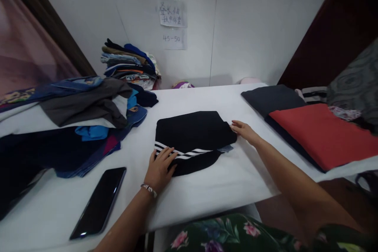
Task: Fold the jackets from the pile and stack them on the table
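A folded black garment (191,130) with white stripes along its near left part lies on the white table in front of me. My left hand (162,165) rests flat on its lower left corner, fingers spread over the stripes. At the right edge of the garment is my right hand (244,130), its fingers stretched out and touching or nearly touching the cloth. I cannot tell whether its thumb is under the fabric. A small bit of blue-grey cloth (226,149) peeks out from below the garment's right side.
A black phone (99,202) lies at the near left. Loose clothes (85,104) are heaped on the left, with a folded stack (130,65) behind. On the right lie a red folded garment (321,134) and a dark grey one (273,98). Paper notes (173,13) hang on the wall.
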Motion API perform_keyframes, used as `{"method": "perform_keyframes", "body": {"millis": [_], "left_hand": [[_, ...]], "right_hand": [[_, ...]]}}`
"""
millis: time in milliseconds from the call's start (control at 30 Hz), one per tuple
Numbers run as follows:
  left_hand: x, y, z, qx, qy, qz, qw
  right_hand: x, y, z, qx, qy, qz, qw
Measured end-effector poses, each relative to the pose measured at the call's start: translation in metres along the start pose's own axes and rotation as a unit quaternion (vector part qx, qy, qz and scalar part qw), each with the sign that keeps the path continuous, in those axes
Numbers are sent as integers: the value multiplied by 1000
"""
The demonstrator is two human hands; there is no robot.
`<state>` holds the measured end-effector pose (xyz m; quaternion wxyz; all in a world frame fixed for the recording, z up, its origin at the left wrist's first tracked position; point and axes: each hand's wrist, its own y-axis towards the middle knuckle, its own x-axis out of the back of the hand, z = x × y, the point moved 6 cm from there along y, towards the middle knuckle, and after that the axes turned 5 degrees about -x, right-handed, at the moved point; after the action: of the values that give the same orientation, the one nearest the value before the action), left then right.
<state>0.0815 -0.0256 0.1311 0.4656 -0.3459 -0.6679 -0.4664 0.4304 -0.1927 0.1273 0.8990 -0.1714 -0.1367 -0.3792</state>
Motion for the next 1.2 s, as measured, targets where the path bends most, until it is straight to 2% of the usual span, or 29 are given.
{"method": "perform_keyframes", "body": {"millis": [100,200,333,433,600,767,900,1067,1200], "left_hand": [[-3,-1,2,-7,-1,17,1000],[-5,-1,5,0,-11,23,1000],[-5,0,7,7,-17,28,999],[-4,0,6,4,-19,30,999],[-3,1,6,5,-23,30,999],[-3,1,7,9,-20,34,999],[-2,2,7,17,-11,28,999],[-5,7,10,49,-9,50,998],[-5,9,12,93,-28,56,994]], "right_hand": [[-5,18,-2,-38,-30,-14,999],[-9,25,-1,-34,-59,-40,997],[-17,23,6,36,-194,-100,975],[-27,20,8,82,-262,-107,956],[-33,12,11,132,-236,-117,956],[-35,5,12,138,-223,-110,959],[-38,9,20,155,-193,-61,967],[-39,28,32,125,-160,-35,979],[-41,44,30,89,-145,-22,985]]}}
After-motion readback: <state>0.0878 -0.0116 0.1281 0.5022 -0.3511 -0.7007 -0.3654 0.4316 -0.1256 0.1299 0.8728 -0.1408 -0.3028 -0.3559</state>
